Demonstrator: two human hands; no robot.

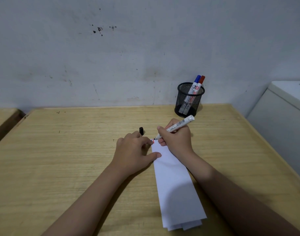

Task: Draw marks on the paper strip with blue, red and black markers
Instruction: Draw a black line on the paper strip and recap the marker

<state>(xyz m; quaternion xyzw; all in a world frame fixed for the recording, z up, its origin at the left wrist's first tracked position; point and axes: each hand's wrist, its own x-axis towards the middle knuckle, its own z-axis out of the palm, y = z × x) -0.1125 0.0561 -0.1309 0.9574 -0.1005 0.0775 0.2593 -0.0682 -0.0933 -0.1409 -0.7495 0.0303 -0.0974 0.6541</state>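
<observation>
A long white paper strip (175,183) lies on the wooden table (69,159), running from near me toward the far side. Small blue and red marks (152,141) show at its far left corner. My right hand (176,137) grips an uncapped black marker (175,126) with its tip touching the strip's far edge. My left hand (134,150) presses the strip's left edge with thumb and fingers and holds the black cap (141,130), which sticks up behind the knuckles. The blue marker (195,84) and the red marker (199,85) stand capped in a holder.
A black mesh pen holder (188,101) stands at the table's far edge against a stained wall. A white cabinet (282,116) sits to the right of the table. Another wooden surface (2,118) lies beyond a gap on the left.
</observation>
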